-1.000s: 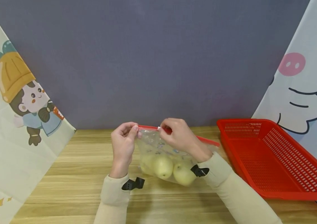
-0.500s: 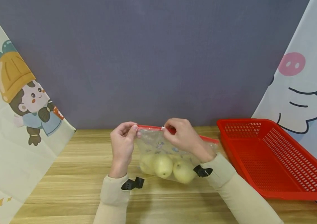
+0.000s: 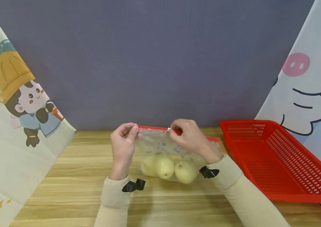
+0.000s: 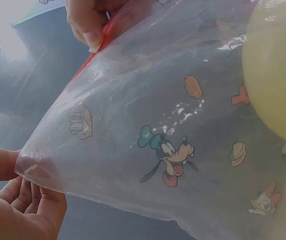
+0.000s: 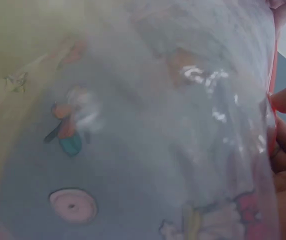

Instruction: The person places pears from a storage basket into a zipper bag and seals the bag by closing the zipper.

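A clear slider bag (image 3: 154, 145) printed with small cartoon figures hangs between both hands. Several pale yellow round fruits (image 3: 164, 167) fill its lower part. Thumb and fingers of my left hand (image 3: 123, 142) pinch the left end of the red zip strip (image 3: 153, 128). My right hand (image 3: 188, 135) pinches the white slider (image 3: 169, 129) on that strip, right of its middle. In the left wrist view the bag's corner lies between the left thumb and fingers (image 4: 50, 210). The bag's printed film (image 5: 133, 125) takes up most of the right wrist view, with the right fingers at its edge.
A red perforated plastic basket (image 3: 241, 170) stands on the right of the wooden table (image 3: 78, 186). Behind rises a grey-blue partition (image 3: 160, 63), with cartoon-printed sheets (image 3: 299, 104) at both sides.
The right hand has moved rightward along the red strip together with the white slider. The left hand keeps its pinch on the strip's left end, shifting very slightly left.
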A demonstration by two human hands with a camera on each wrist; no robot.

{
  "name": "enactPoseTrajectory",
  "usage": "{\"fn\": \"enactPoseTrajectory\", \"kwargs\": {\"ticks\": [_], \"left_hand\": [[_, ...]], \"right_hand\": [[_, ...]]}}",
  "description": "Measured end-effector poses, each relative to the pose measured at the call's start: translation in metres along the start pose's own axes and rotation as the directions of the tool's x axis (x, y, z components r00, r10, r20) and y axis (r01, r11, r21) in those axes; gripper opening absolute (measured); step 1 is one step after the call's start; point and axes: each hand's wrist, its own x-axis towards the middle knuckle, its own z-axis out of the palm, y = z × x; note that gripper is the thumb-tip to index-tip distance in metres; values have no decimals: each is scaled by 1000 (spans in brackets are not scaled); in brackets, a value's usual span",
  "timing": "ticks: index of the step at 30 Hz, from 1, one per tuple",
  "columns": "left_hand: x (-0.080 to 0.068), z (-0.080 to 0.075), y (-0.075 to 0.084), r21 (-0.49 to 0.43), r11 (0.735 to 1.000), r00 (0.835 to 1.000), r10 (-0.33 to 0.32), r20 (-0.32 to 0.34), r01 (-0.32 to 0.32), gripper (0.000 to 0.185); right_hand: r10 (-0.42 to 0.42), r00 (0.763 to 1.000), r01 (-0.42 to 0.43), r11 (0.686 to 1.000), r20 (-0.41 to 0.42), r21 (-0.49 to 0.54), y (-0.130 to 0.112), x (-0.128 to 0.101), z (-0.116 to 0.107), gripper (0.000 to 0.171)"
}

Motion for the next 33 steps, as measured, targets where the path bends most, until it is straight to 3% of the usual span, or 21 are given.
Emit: {"fn": "enactPoseTrajectory", "kwargs": {"ticks": [33], "left_hand": [[1,0,0,19,1000,1000,-12,-19,13,8]], "right_hand": [[37,999,-39,999,-30,-36,26,-9,-15,10]]}}
